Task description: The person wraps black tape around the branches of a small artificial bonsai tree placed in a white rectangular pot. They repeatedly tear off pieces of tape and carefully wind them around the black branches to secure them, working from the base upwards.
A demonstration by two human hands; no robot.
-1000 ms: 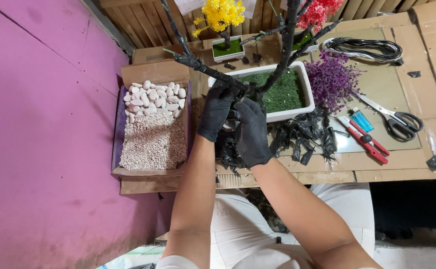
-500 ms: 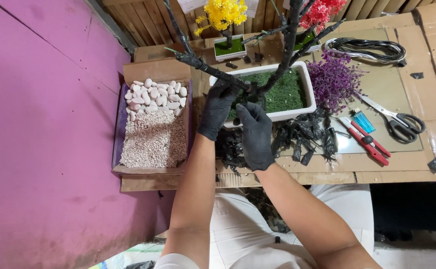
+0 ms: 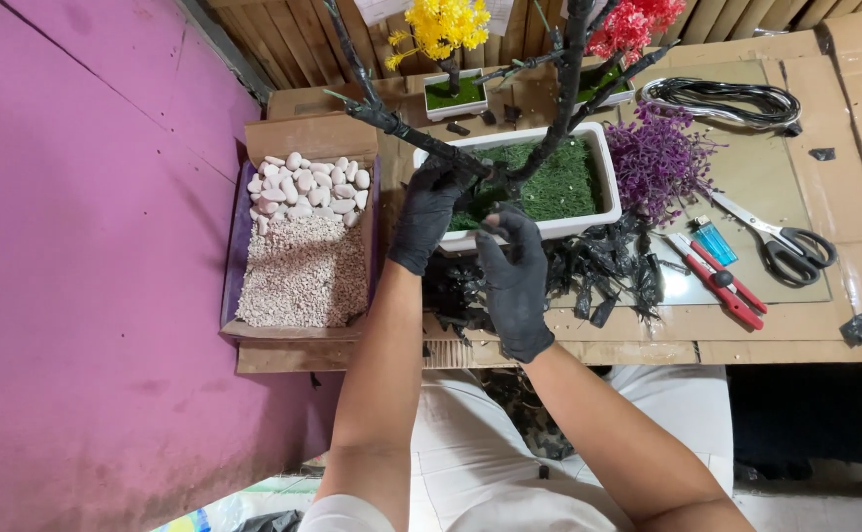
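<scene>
Gripping the black branch (image 3: 421, 138) near its base, left hand (image 3: 429, 212) is closed round it over the white planter (image 3: 603, 163) of green turf on the desk (image 3: 845, 128). Right hand (image 3: 515, 281) hangs released, fingers spread, just below. Judgement: steady the trunk low, avoid twisting it loose.
</scene>
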